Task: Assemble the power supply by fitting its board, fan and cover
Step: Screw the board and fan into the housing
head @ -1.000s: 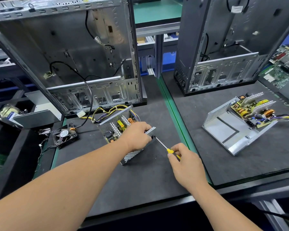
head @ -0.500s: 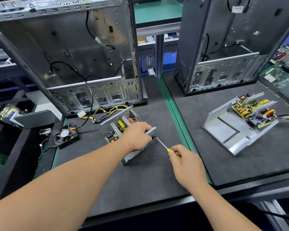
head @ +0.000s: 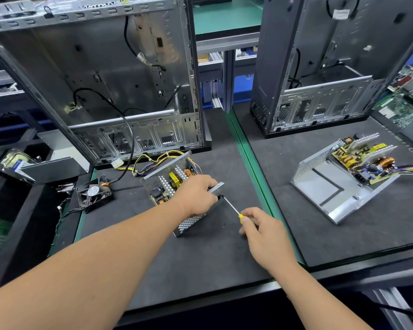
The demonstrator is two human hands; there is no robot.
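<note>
An open power supply case of perforated metal stands on the dark mat, its board with heat sinks and a yellow part inside. My left hand grips the case's near right wall. My right hand pinches a yellow-handled screwdriver whose tip meets the case's right side, just beside my left hand. A small black fan lies loose on the mat to the left. Yellow and black wires trail from the case's back.
An open computer chassis stands behind the case, a second chassis at the back right. Another open power supply shell with its board tilted out lies on the right mat. A green strip divides the two mats.
My right hand has shifted slightly on the screwdriver handle, showing a little more of the yellow. The left hand and case have stayed in place.
</note>
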